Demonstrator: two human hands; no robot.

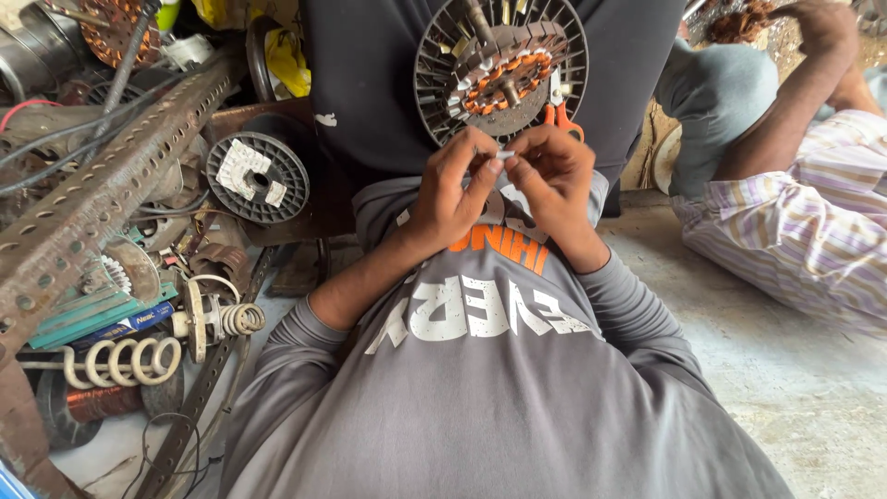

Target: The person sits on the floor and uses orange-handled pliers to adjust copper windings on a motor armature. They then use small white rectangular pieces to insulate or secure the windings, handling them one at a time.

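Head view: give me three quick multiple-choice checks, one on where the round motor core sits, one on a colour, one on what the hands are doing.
1. Where is the round motor core?
A. on the person's lap, just beyond the hands
B. on the floor by the white spring
C. on the perforated metal bar

2. What colour are the handles of the pliers beside it?
A. blue
B. orange
C. black

3. What are the left hand and right hand doing?
A. resting flat and apart
B. both gripping the pliers
C. pinching a small white piece together

Answers: 1 A, it rests against the dark clothing above the hands. 2 B, orange grips show at its right edge. 3 C, fingertips of both meet on the piece.
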